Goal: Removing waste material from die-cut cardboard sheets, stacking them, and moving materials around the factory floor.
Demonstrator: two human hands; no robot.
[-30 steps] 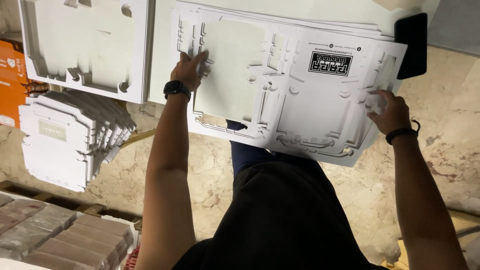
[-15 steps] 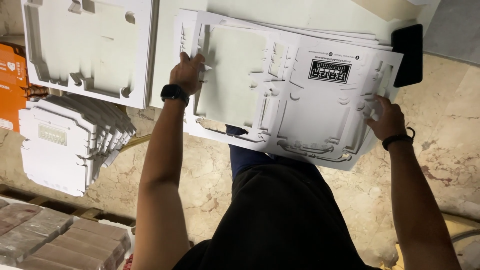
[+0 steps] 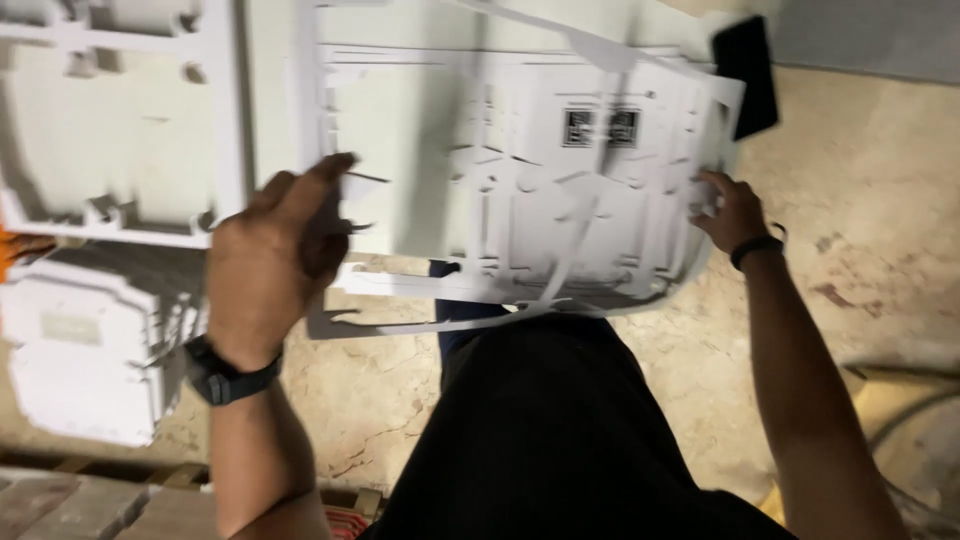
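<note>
A stack of white moulded trays (image 3: 80, 360) lies far left on the stone floor (image 3: 860, 230) — thin, stiff, ribbed. Beside it, the left hand (image 3: 265, 265) pinches the near edge of a die-cut white card sheet (image 3: 520, 190). Loose cut strips dangle beneath, so the sheet looks only partly stripped. The right hand (image 3: 728, 208) grips its far edge — beyond, a flat black slab (image 3: 748, 75).

matt white plastic panel (image 3: 520, 200), mottled polished stone floor (image 3: 860, 250)
</note>
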